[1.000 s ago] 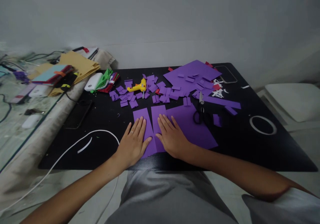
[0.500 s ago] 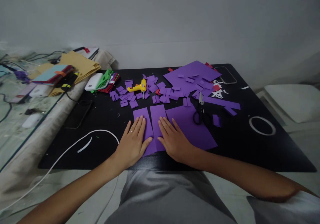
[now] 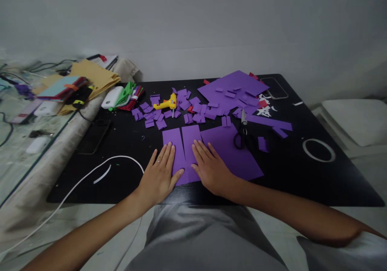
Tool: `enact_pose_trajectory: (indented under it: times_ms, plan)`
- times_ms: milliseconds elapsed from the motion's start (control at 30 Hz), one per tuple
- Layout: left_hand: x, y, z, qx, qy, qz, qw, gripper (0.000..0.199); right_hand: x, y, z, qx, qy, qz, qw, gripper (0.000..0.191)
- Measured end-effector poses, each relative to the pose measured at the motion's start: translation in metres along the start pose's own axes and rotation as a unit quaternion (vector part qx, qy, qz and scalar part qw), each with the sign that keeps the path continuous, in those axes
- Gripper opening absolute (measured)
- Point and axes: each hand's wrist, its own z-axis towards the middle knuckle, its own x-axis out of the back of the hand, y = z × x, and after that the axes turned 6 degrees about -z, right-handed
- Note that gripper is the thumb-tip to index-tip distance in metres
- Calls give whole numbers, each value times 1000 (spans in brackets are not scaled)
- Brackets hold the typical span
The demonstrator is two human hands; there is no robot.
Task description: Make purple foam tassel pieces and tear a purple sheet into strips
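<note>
Two purple paper panels lie side by side near the table's front edge, a narrow dark gap tapering between them toward me. My left hand (image 3: 159, 174) rests flat on the left purple panel (image 3: 173, 137), fingers stretched out, a ring on one finger. On the right purple panel (image 3: 190, 135) my right hand (image 3: 211, 166) lies flat, fingers extended. Whether the panels join at the near end is hard to tell. A larger purple sheet (image 3: 231, 158) sits to the right, partly under my right hand. Black-handled scissors (image 3: 244, 132) lie open across its upper right edge.
Behind the panels lie several small folded purple pieces (image 3: 198, 109) and a yellow glue gun (image 3: 165, 103). A tape ring (image 3: 319, 150) is at right. At left are a phone (image 3: 94, 137), a white cable (image 3: 87, 176) and a bundle of coloured strips (image 3: 130, 95).
The left panel has shifted slightly and straightened, so the gap between the panels is narrower at the near end. Both hands stay flat in nearly the same place.
</note>
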Motion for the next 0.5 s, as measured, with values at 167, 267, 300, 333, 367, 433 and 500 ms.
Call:
enact_pose_trajectory:
  times_ms: [167, 267, 300, 333, 367, 433, 500]
  plan:
    - [0, 1, -2, 10, 3, 0, 1000, 76, 1, -1, -1, -9, -1, -1, 1000, 59]
    - [0, -1, -4, 15, -1, 1, 1000, 76, 1, -1, -1, -11, -7, -3, 1000, 59]
    - [0, -2, -5, 17, -1, -1, 1000, 76, 1, 0, -1, -11, -6, -1, 1000, 59]
    - [0, -2, -6, 18, 0, -3, 1000, 77, 1, 0, -1, -11, -4, 2, 1000, 59]
    - [1, -3, -7, 17, 1, -5, 1000, 77, 1, 0, -1, -11, -2, 5, 1000, 59]
    - [1, -5, -7, 15, 3, -10, 1000, 77, 1, 1, -1, -10, 2, 9, 1000, 59]
    - [2, -7, -6, 11, 4, -15, 1000, 77, 1, 1, -2, -8, 1, 9, 1000, 58]
